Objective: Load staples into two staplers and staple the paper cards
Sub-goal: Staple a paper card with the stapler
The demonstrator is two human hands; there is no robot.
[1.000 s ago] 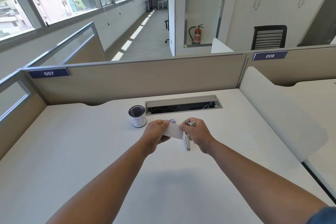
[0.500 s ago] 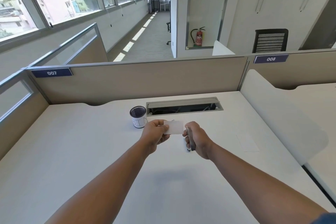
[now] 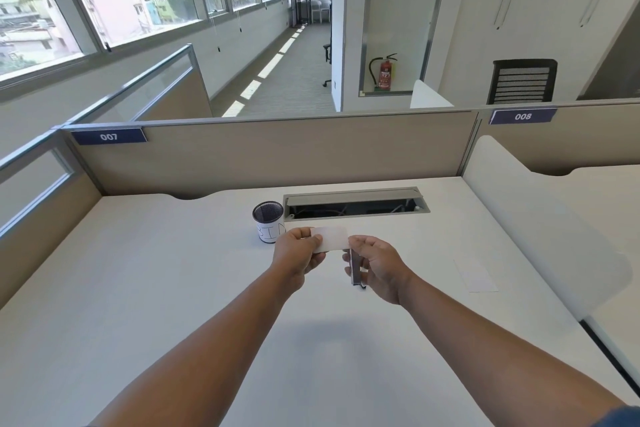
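Observation:
My left hand [image 3: 298, 252] pinches the left end of a white paper card [image 3: 333, 238], held flat above the white desk [image 3: 173, 288]. Gripped in my right hand [image 3: 377, 265] is a small dark stapler [image 3: 355, 268], pointing away from me, its front end at the card's right edge. Whether the card sits inside the stapler's jaw I cannot tell. A second white card [image 3: 475, 274] lies flat on the desk to the right. No second stapler is visible.
A black mesh cup with a white label [image 3: 268, 221] stands just behind my left hand. Behind it is an open cable tray [image 3: 356, 205] in the desk. Beige partitions [image 3: 277, 152] border the desk at back and left, and a white divider [image 3: 540, 218] stands on the right.
Both hands have lifted slightly off the desk. The stapler has swung from lying under the card to upright in my right hand at the card's right edge.

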